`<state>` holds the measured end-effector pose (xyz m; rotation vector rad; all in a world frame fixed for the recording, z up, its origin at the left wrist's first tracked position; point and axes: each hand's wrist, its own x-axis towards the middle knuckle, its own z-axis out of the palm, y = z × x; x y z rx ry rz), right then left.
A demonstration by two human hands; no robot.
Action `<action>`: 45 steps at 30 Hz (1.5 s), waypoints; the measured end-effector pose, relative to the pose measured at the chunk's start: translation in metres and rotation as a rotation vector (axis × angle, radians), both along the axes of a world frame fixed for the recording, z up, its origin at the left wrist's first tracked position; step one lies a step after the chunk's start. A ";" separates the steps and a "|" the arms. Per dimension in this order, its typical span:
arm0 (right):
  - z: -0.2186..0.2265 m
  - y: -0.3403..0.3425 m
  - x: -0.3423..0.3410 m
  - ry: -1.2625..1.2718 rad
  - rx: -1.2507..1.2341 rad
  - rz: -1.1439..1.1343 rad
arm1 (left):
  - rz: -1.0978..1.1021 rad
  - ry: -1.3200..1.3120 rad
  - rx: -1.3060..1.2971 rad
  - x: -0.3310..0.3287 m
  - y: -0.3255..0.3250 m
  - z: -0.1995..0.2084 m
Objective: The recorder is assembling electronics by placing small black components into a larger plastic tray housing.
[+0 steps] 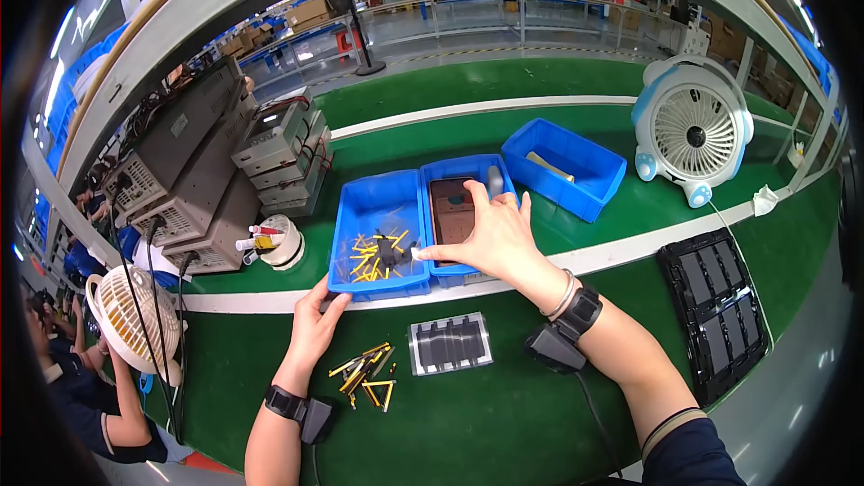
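My left hand [317, 326] grips the near left corner of a blue bin [378, 186], thumb along its front. Inside that bin lie several thin yellow-and-black strips [367, 256] and some dark pieces [391, 255]. My right hand [499, 238] reaches over the adjoining blue bin [459, 164], thumb and index finger spread wide. Beneath it a dark, phone-like rectangular slab [452, 207] is in that bin; the hand partly covers it. By my right thumb tip is a small white bit [416, 254], too small to name.
Before me lie loose yellow-and-black strips [367, 376] and a clear-edged sheet of dark strips [450, 345]. A black tray [717, 315] and white-blue fan [693, 126] stand right, beside a third blue bin [562, 166]. Stacked grey instruments [193, 189] and another fan [135, 319] flank the left.
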<state>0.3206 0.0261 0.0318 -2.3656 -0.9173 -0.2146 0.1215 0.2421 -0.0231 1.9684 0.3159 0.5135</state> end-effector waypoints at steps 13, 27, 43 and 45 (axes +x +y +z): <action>0.042 -0.017 0.011 -0.223 0.346 0.027 | 0.087 -0.071 0.216 -0.001 -0.010 0.016; 0.123 -0.070 -0.011 -0.245 0.985 0.219 | 0.175 -0.205 0.329 -0.025 -0.008 0.077; 0.144 -0.124 -0.007 0.025 0.669 0.280 | -0.041 -0.108 0.432 0.080 -0.104 0.092; 0.143 -0.125 -0.002 0.032 0.668 0.287 | -0.038 -0.080 0.440 0.080 -0.103 0.092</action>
